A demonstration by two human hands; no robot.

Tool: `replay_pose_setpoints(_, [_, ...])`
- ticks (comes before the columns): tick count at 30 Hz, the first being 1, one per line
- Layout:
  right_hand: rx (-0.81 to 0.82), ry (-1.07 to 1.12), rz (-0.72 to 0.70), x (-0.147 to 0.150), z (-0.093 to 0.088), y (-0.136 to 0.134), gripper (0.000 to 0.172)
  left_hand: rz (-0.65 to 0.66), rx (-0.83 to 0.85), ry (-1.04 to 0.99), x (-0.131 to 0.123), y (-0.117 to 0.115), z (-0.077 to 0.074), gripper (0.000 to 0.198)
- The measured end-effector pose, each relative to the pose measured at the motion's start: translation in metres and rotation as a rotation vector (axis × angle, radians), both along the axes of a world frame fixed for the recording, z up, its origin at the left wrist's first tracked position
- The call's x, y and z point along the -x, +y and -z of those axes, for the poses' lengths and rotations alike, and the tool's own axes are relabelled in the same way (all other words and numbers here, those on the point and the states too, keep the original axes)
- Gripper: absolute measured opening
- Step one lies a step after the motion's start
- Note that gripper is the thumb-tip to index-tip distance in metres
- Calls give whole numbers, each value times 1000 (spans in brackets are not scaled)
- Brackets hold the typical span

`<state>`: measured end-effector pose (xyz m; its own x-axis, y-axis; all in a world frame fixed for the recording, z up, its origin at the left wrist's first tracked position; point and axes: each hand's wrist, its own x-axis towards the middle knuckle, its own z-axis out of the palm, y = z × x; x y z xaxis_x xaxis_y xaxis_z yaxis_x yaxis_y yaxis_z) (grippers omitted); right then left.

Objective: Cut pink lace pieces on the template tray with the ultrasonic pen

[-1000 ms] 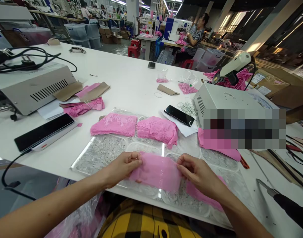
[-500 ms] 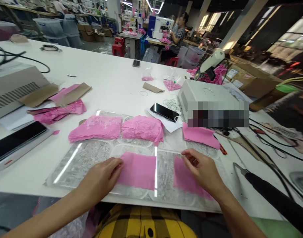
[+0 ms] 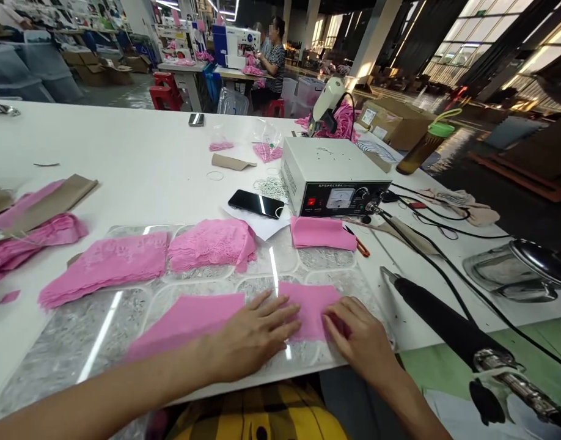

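Two flat pink fabric pieces lie side by side on a clear plastic sheet [image 3: 79, 342] at the table's near edge. My left hand [image 3: 250, 333] lies open, fingers spread, between the left pink piece [image 3: 184, 318] and the right pink piece [image 3: 310, 305], touching both. My right hand [image 3: 360, 339] rests on the right piece's near corner with fingers curled down onto the cloth. Two stacks of pink lace [image 3: 106, 263] [image 3: 211, 241] sit behind them on the sheet.
A white control box [image 3: 330, 174] with a dial stands to the right, a folded pink piece [image 3: 321, 232] and a black phone [image 3: 255, 203] before it. A black-handled tool [image 3: 445, 321] with cable lies right. More pink fabric [image 3: 28, 238] lies left. A person sews at a far table [image 3: 274, 55].
My view has swung right. My left hand moved from the left pink piece toward the right one; the two pieces now lie closer together, with both hands on the right piece.
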<state>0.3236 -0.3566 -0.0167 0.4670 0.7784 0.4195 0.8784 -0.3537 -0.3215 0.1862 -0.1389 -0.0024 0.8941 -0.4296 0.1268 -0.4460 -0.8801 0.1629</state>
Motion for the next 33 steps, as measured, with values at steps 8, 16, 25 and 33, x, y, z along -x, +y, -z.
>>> replay_pose_setpoints(8, [-112, 49, 89, 4, -2, -10, 2, 37, -129, 16, -4, 1, 5, 43])
replay_pose_setpoints(16, [-83, -36, 228, 6, 9, -2, 20, 42, -191, -31, -1, 4, 5, 48])
replay_pose_setpoints(25, [-250, -32, 471, -6, 14, -63, 13, 107, -53, -67, -12, 11, -1, 42])
replay_pose_setpoints(33, [-298, -56, 298, 12, 26, -72, 25, 359, 1, 127, -84, -15, -16, 45])
